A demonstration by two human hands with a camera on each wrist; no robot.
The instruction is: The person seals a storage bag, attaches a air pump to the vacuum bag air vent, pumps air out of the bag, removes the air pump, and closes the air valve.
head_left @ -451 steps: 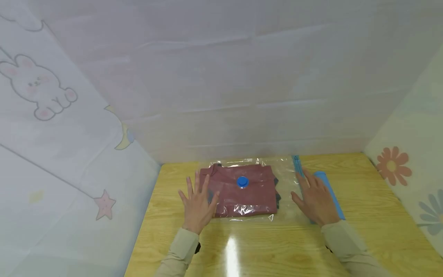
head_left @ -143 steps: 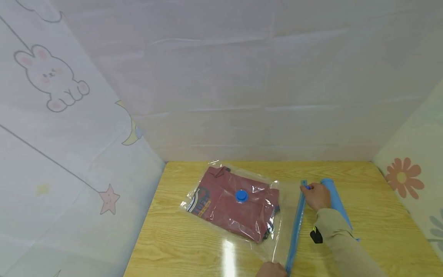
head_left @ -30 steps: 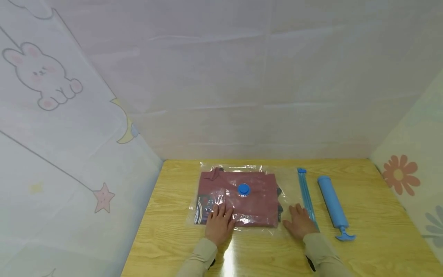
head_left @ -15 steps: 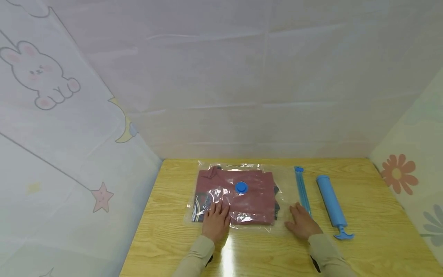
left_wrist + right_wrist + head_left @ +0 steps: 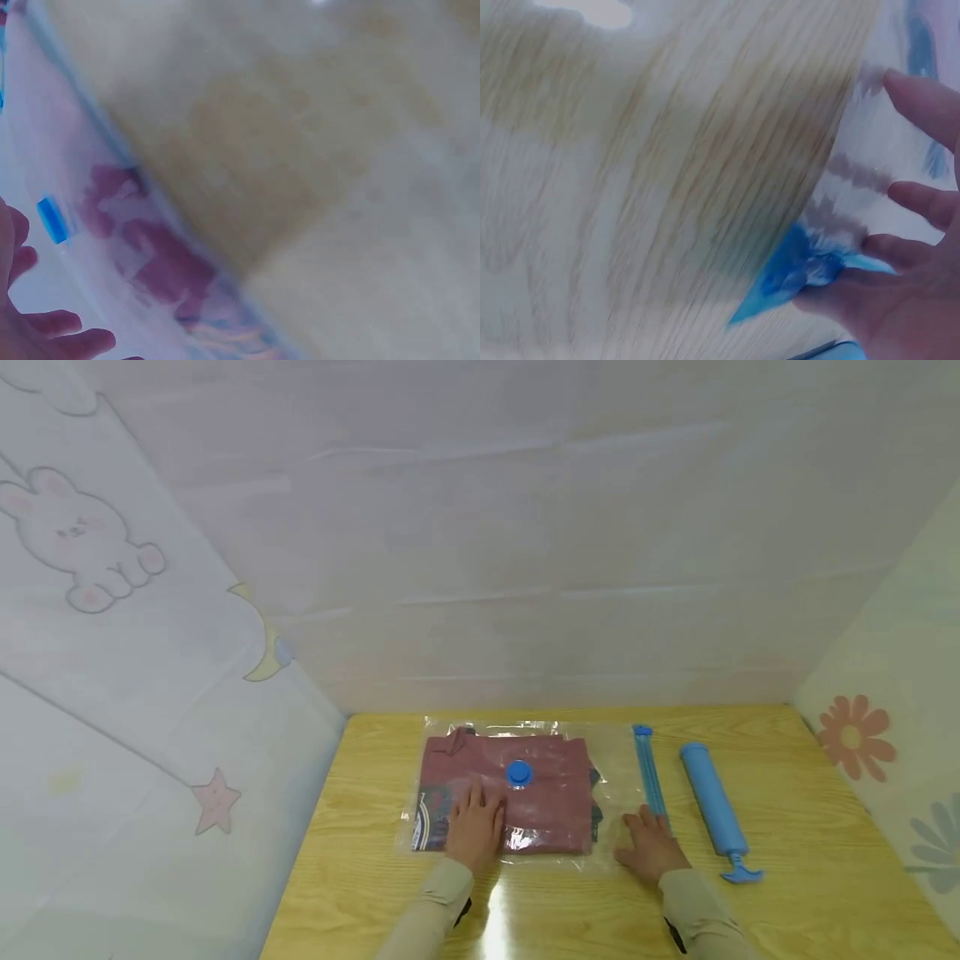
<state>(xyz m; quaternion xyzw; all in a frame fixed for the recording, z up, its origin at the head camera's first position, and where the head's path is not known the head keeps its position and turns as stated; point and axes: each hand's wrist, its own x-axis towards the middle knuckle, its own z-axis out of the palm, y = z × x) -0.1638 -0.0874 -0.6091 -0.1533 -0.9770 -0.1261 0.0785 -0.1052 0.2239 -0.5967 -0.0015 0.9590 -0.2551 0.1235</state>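
Currently, bag [image 5: 618, 760]: lying flat on the bench [image 5: 810, 827], with a folded dark red shirt [image 5: 551, 810] showing through the plastic.
Left hand [image 5: 475, 831]: lying over the bag's near edge, fingers reaching across the shirt and gripping nothing.
Right hand [image 5: 651, 846]: spreading loose fingers over the near corner, by the blue zip [image 5: 649, 772]; it is grasping nothing, and firm contact is hard to tell.
Cap [image 5: 519, 772]: sitting blue on the bag's upper face, just beyond the left hand's fingers.
Pump [image 5: 712, 806]: lying right of the zip, not touching it.
Zip risk: any unsealed stretch could be letting air in; the seal is not readable here.
Shirt risk: uneven pressing could be bunching cloth beneath the cap, blocking airflow.
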